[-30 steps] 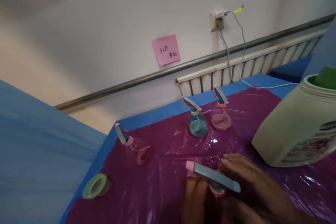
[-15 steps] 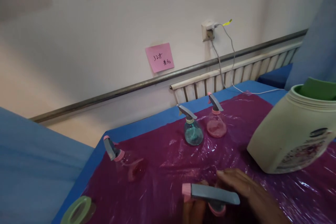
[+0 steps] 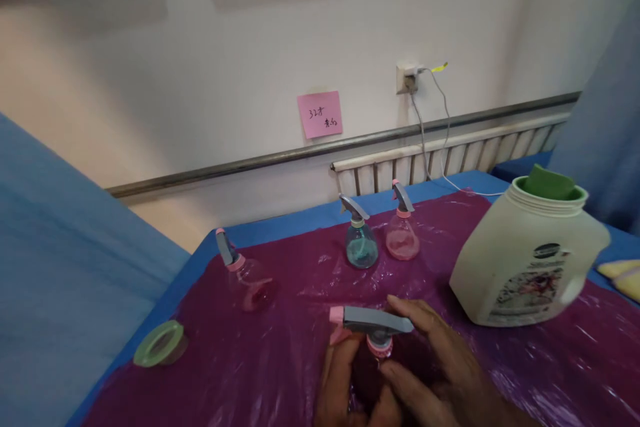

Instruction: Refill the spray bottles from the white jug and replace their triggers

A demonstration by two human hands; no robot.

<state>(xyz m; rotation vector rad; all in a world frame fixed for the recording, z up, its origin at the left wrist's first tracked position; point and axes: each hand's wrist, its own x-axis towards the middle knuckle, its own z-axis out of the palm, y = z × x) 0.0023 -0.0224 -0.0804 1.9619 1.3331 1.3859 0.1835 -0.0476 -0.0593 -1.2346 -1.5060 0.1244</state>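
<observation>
In front of me stands a clear spray bottle with a grey and pink trigger head [image 3: 375,321], its nozzle pointing left. My left hand [image 3: 337,387] is closed around the bottle's left side below the nozzle. From the right, my right hand [image 3: 447,373] grips the same bottle, thumb by the pink collar and fingers curved behind. Most of the bottle's body is hidden by my hands. Farther back are a teal spray bottle [image 3: 362,247] and a pink spray bottle [image 3: 403,240], both upright. Another clear spray bottle with a pink collar [image 3: 250,287] is at the left.
A large cream jug [image 3: 525,267] with a green scoop [image 3: 549,183] in its mouth stands right. A pale green lid [image 3: 159,345] lies left on the purple plastic sheet [image 3: 215,373]. Something yellow [image 3: 623,277] is at the right edge. A cable [image 3: 445,120] hangs from the wall socket.
The view has shifted, bringing more of the jug into sight. My right hand has closed in, its thumb now near the bottle's collar. The trigger head appears higher and farther left.
</observation>
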